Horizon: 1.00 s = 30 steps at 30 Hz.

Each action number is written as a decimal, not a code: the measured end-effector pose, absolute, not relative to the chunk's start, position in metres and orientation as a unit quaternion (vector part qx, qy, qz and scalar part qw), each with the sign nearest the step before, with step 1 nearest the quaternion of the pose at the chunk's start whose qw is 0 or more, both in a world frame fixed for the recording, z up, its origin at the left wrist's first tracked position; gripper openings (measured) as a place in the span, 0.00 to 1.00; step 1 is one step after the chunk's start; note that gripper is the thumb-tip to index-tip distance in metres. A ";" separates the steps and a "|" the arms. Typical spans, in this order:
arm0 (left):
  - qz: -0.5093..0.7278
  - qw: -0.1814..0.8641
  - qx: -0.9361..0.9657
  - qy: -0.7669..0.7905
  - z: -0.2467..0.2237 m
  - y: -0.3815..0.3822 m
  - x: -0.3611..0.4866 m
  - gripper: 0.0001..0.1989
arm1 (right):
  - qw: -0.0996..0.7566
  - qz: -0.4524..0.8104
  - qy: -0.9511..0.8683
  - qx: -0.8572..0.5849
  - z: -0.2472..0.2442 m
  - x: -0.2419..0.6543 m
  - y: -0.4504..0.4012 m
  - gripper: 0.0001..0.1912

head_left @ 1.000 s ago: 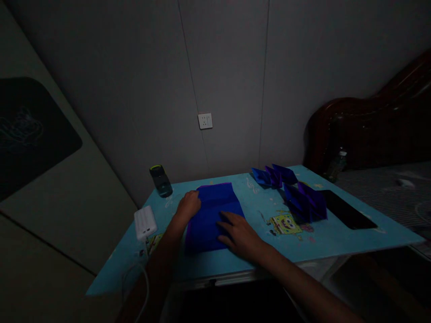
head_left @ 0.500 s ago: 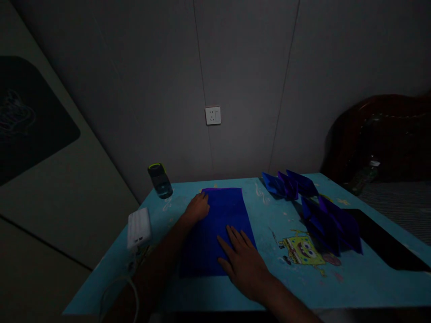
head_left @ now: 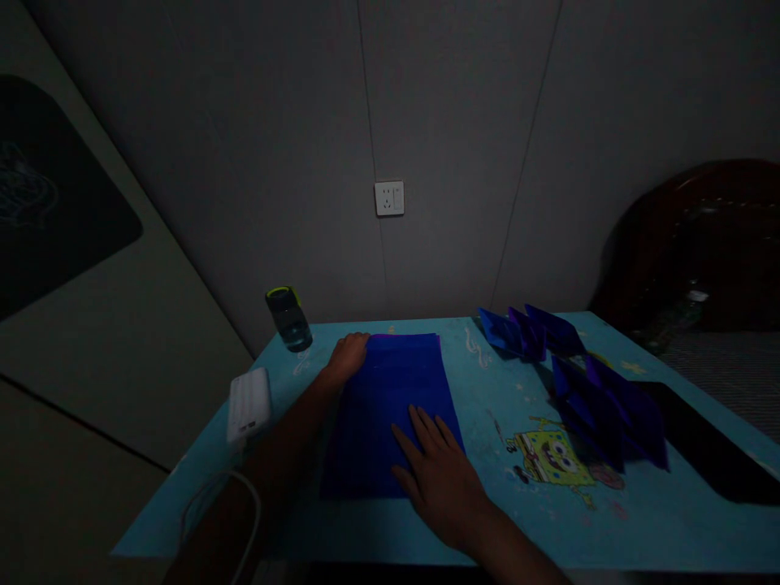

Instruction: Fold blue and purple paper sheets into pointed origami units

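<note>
A sheet of blue paper [head_left: 396,382] lies flat on the table, with a thin purple edge showing along its far side. My left hand [head_left: 349,356] is at the sheet's far left corner, its fingers bent and closed at the edge; the fingertips are partly hidden. Flat on the near right part of the paper rests my right hand [head_left: 439,483], fingers spread. Folded blue and purple paper pieces [head_left: 609,410] stand on the right side, and more folded paper pieces [head_left: 527,331] sit behind them.
A dark water bottle [head_left: 289,319] with a green rim stands at the back left. Near my left forearm lies a white power bank [head_left: 249,405] with a white cable [head_left: 256,496]. A black flat object [head_left: 707,439] lies at the right of the patterned blue table [head_left: 487,528].
My left hand has shifted slightly left along the far corner of the paper. Less purple shows along the far edge. My right hand stays flat on the sheet. The view has moved a little.
</note>
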<state>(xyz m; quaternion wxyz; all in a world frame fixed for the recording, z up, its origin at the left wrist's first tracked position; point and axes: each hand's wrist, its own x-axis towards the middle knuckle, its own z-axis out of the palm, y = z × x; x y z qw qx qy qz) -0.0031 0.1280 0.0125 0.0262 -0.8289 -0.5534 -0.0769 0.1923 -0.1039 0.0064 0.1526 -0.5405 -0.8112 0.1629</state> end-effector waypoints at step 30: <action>-0.127 -0.012 -0.819 -0.559 0.031 -0.065 -0.037 0.21 | 0.210 -0.033 -0.722 -0.659 0.033 0.218 -0.076 0.24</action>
